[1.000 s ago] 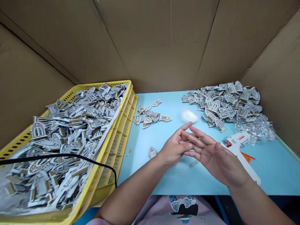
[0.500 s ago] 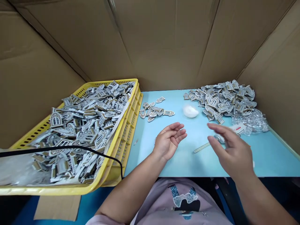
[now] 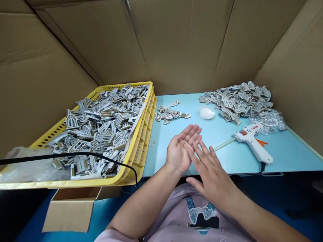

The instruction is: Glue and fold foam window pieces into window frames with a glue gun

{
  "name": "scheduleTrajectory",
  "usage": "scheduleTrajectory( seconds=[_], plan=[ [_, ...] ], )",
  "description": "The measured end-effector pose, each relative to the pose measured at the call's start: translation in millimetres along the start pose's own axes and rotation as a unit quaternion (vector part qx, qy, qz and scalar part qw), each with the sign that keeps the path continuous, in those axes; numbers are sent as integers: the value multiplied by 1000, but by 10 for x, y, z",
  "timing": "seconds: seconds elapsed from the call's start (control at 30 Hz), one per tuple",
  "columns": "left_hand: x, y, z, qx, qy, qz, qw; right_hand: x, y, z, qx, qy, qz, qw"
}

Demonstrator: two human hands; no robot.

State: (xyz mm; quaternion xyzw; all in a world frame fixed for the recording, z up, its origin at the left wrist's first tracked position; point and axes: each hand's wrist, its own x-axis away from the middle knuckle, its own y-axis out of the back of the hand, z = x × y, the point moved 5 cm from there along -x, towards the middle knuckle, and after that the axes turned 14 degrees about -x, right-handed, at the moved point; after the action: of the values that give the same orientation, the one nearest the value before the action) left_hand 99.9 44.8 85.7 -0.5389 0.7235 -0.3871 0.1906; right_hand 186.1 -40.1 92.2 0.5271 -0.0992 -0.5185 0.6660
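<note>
My left hand (image 3: 182,149) is palm up over the front of the blue table, fingers stretched out and nothing on the palm. Across it reaches my right hand (image 3: 210,171), palm down with fingers spread, its fingertips at the left palm and fingers. Neither hand holds anything. To the right lies a white glue gun (image 3: 251,139) with a glue stick (image 3: 224,144) poking out of its back end. Beyond the hands is a small group of grey arched window-shaped pieces (image 3: 169,114), with a small clear dish of white material (image 3: 207,112) to their right.
A yellow crate (image 3: 145,134) heaped with the same arched pieces stands at left, a black cable (image 3: 101,155) crossing it. Another pile (image 3: 237,101) sits back right by crumpled clear plastic (image 3: 271,122). Cardboard walls (image 3: 176,47) enclose the table; an open carton (image 3: 69,210) sits below the crate.
My right hand has moved left and down from above the glue gun to meet my left hand, uncovering the gun. The view has shifted slightly.
</note>
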Motion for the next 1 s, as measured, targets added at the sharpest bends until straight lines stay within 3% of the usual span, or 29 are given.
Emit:
scheduleTrajectory(
  seconds=[0.1,0.17,0.23,0.3,0.37,0.47,0.73,0.9,1.0],
  plan=[
    [45,60,-24,0,-6,1,1000,42,91,-1,-105,-11,-19,994],
    [70,106,-24,-2,-7,-3,1000,35,122,-116,-245,-76,-35,966],
    [84,164,-13,-5,-2,-10,1000,20,72,-298,-417,-180,-61,889],
    [83,237,-1,1,9,-12,1000,1,-26,-481,-521,-270,-95,804],
    [68,325,-6,12,13,-14,1000,-40,-109,-633,-528,-320,-130,776],
    [37,454,-33,23,6,-22,999,-163,-231,-752,-483,-330,-146,797],
    [98,605,88,-42,-43,-53,997,-352,-570,-691,-322,-311,-86,890],
    [192,753,298,-115,-65,-61,989,-196,-557,-764,-259,-279,-51,923],
    [285,933,300,-271,-134,-77,950,-107,-465,-941,-234,-269,-77,931]
  ],
)
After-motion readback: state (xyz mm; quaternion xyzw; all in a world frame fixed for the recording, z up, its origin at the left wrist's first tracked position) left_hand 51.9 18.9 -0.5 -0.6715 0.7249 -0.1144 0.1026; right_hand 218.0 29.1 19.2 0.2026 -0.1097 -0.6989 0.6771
